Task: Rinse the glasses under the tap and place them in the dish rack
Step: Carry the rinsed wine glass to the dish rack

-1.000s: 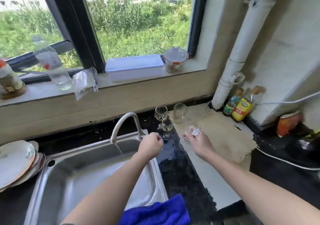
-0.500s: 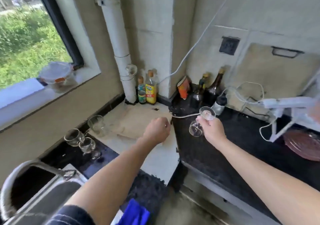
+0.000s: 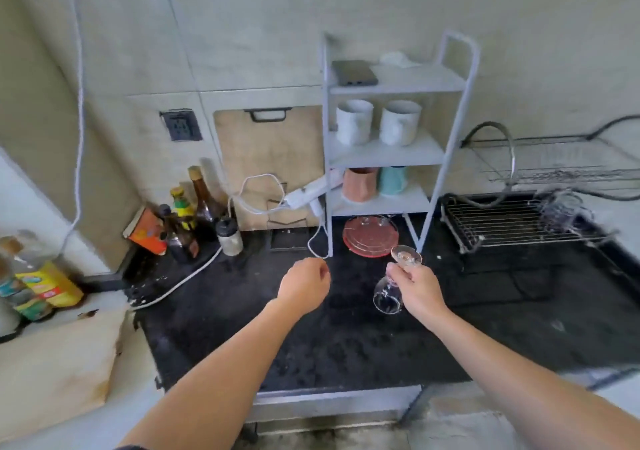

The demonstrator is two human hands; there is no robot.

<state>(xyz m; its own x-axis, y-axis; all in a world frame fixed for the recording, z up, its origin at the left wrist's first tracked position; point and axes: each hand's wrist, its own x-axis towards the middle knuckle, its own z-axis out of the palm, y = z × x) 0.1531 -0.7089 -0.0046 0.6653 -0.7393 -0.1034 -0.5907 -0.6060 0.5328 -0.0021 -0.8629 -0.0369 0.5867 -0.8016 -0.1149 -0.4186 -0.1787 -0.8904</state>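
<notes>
Right hand pinches the stemmed glass by its stem, upside down — foot up, bowl down, axis slightly tilted — left hand fisted, empty.

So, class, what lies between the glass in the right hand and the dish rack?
Head view: bare black counter up to the dish rack, save the white shelf's leg beside the glass.

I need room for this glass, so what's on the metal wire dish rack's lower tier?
At the right end of the metal wire dish rack stands clear glassware, too blurred to count. Anything behind that glassware is hidden.
</notes>
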